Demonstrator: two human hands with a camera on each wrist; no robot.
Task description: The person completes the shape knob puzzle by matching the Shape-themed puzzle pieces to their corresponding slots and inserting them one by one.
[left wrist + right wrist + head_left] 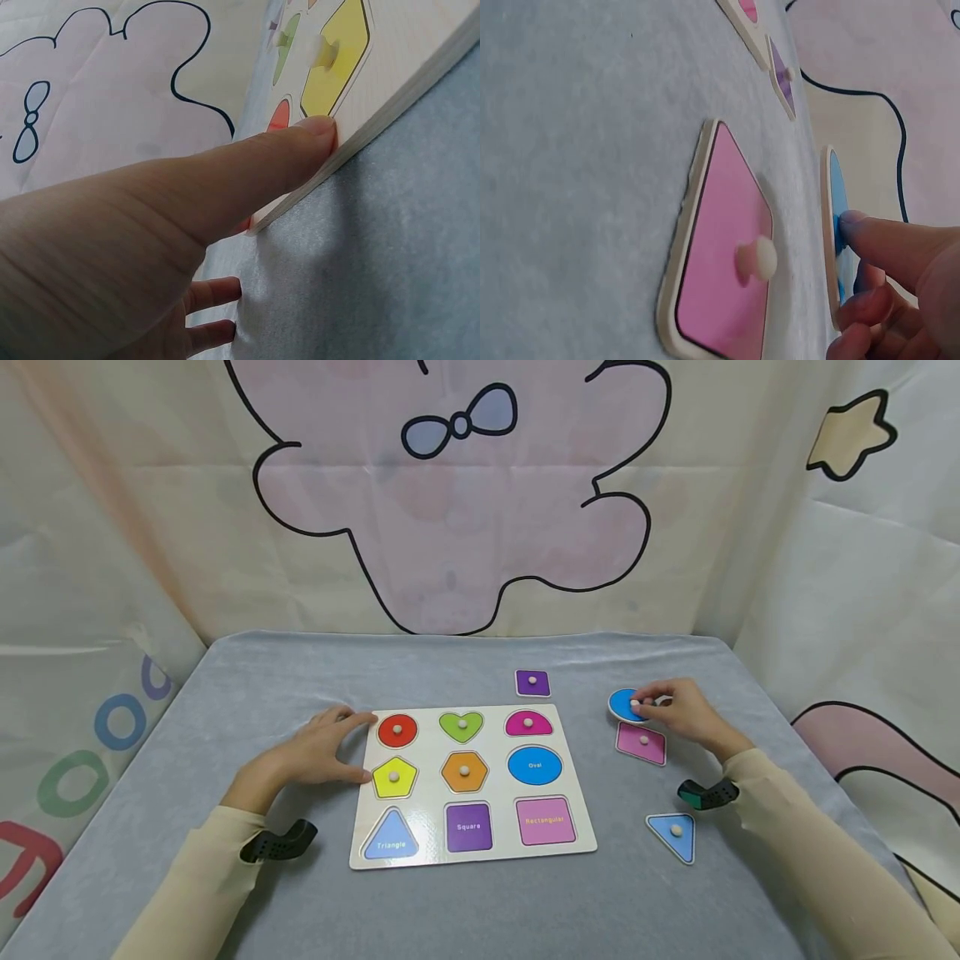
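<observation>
My right hand (pixel 681 710) pinches the knob of a blue oval puzzle piece (pixel 622 703) to the right of the board. The oval overlaps the top edge of a pink rectangle piece (pixel 654 746) in the head view; whether it touches the cloth is unclear. With thumb and fingertips, my left hand (pixel 311 752) touches the left edge of a white wooden puzzle board (pixel 428 752). In the left wrist view, the thumb (pixel 300 146) presses the board's edge beside the yellow pentagon (pixel 349 52). Its other fingers lie partly hidden.
Red circle, green heart, magenta semicircle, yellow pentagon and orange hexagon pieces sit in the board. Oval, triangle, square and rectangle places show printed names. A purple square piece (pixel 527 684) lies behind the board, a blue triangle piece (pixel 681 843) to its right. Grey cloth (pixel 480 910) covers the table.
</observation>
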